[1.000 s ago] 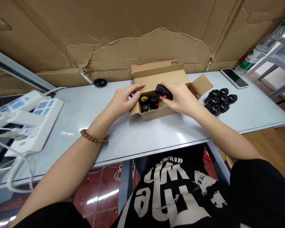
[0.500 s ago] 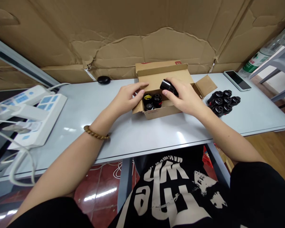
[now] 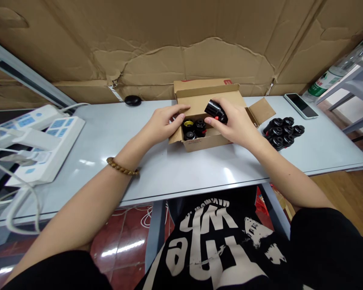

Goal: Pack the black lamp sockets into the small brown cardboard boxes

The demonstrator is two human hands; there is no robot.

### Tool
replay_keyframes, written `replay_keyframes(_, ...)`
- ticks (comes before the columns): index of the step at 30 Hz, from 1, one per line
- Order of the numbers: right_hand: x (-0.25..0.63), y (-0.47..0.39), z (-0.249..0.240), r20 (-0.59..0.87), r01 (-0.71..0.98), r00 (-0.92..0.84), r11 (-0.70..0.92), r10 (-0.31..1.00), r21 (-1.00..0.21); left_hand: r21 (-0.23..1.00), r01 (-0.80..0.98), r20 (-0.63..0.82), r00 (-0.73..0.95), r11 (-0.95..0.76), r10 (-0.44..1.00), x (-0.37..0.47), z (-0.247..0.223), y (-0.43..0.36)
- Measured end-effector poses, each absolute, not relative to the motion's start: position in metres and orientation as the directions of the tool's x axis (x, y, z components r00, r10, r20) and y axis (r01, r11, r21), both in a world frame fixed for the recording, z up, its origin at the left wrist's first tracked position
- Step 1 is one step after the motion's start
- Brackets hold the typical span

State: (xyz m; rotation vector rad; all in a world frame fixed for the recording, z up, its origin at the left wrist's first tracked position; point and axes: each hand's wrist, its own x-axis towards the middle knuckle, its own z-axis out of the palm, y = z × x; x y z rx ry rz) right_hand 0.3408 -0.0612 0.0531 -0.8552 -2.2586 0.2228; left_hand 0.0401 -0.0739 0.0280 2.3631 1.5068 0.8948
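Note:
In my right hand [image 3: 234, 123] is a black flashlight [image 3: 214, 110] with a small red part on its side. My fingers wrap round it, and it tilts over the right half of an open cardboard box [image 3: 210, 144]. At the box's left end, my left hand [image 3: 166, 123] grips the edge, with thumb and forefinger at the opening. Inside the left half stand 3 similar black pieces [image 3: 200, 125], one showing a yellow ring at its top. Much of the box's right inside is hidden by my right hand.
Several black flashlights [image 3: 276, 131] stand grouped on the table [image 3: 151, 173] at right. Behind them lie a phone [image 3: 301, 105] and a plastic bottle [image 3: 325, 84]. White power strips [image 3: 48, 161] with cables are at left. A black oval object [image 3: 132, 100] sits near the cardboard wall [image 3: 157, 60].
The flashlight in my right hand has turned slightly, and its red part now shows. My left hand has stayed at the box's edge. The view has shifted a little.

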Motion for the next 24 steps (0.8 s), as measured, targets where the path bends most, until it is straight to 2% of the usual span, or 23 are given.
replay_keyframes(11,0.3415,-0.0645,0.054,0.546,0.543,-0.518,0.746,0.659,-0.385,0.46,0.76,0.382,0.297,-0.458,0.875,0.0391,0.0274,-0.073)
replay_keyframes(24,0.341,-0.0595,0.0459,0.624,0.49,-0.549,0.819,0.556,-0.298,0.459,0.764,0.374,0.296,-0.453,0.879,0.0417,0.032,-0.0737)
